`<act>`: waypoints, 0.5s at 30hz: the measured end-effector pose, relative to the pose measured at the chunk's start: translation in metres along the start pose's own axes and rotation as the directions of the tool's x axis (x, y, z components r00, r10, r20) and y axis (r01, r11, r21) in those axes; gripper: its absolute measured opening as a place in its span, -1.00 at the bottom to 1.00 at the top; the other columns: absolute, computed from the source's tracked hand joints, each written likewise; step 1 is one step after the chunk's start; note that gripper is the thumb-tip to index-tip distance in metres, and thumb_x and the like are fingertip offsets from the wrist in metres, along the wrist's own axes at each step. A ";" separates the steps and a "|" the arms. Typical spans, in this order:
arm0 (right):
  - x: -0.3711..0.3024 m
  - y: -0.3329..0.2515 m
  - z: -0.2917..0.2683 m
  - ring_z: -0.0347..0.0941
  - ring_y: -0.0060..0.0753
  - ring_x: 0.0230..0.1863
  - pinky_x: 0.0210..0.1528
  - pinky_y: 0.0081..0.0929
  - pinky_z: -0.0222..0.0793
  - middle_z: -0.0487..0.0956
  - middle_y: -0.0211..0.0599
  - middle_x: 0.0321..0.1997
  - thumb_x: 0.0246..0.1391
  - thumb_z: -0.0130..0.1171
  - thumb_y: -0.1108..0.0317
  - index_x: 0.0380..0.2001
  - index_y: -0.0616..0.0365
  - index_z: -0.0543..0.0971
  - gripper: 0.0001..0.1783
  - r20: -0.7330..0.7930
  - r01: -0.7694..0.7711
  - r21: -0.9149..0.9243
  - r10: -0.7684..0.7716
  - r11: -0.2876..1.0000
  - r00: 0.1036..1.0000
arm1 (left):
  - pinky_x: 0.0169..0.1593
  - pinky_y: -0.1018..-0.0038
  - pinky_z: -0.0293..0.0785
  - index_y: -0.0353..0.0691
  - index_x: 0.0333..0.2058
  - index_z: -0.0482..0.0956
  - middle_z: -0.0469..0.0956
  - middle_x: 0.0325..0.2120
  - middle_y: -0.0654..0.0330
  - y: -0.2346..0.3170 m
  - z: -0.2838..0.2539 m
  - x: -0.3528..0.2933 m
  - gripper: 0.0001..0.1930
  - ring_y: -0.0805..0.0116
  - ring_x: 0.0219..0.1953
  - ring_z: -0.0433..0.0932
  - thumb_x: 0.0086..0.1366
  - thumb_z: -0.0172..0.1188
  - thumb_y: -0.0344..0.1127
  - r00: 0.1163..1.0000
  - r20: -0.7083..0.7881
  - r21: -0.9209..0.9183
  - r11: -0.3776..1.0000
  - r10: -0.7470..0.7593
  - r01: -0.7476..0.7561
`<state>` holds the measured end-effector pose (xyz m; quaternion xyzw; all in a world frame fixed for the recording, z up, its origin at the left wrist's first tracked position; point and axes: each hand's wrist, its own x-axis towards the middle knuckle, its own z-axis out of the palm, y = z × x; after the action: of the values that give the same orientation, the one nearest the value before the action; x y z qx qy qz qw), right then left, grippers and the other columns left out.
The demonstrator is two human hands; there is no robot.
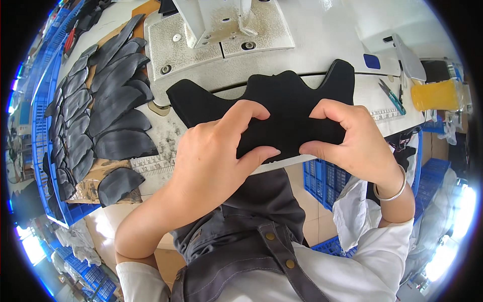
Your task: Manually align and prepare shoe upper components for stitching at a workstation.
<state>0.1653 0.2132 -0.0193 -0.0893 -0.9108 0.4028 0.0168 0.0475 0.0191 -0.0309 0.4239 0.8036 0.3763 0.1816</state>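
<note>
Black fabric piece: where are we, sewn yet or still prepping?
Done: many cut dark pieces lie fanned out at the left. In hand: left hand and right hand pinch the black fabric piece at its lower edge, short of the sewing machine. Left: no stitching visible; the stack looks untouched.

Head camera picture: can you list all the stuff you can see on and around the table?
black fabric piece: one, black, wavy-edged, held up over the table's front edge
curved cut pieces: many, dark grey, fanned in overlapping rows on the left of the table
sewing machine: one, white, at the back of the table
snips: one pair, teal handles, right of the table
cup: one, clear with orange liquid, far right
crates: several, blue, left and below right of the table
bracelet: one, silver, on the right wrist
left hand: one, pinching the fabric's lower edge
right hand: one, pinching the fabric's lower edge
</note>
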 end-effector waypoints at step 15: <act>0.001 -0.001 0.000 0.42 -0.21 -0.47 -0.33 -0.50 0.34 0.50 -0.13 -0.48 -0.30 0.44 0.38 -0.38 0.30 0.47 -0.59 0.005 0.009 -0.034 -0.009 0.999 1.000 | -0.53 0.51 0.17 -0.22 -0.14 0.49 0.22 -0.70 0.24 -0.001 0.001 0.002 -0.55 0.47 -0.65 0.15 -0.04 0.43 -0.38 1.000 0.012 0.014 1.000 0.011 -0.011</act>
<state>0.1646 0.2124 -0.0181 -0.0844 -0.9180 0.3872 0.0148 0.0465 0.0204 -0.0323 0.4317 0.8029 0.3689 0.1812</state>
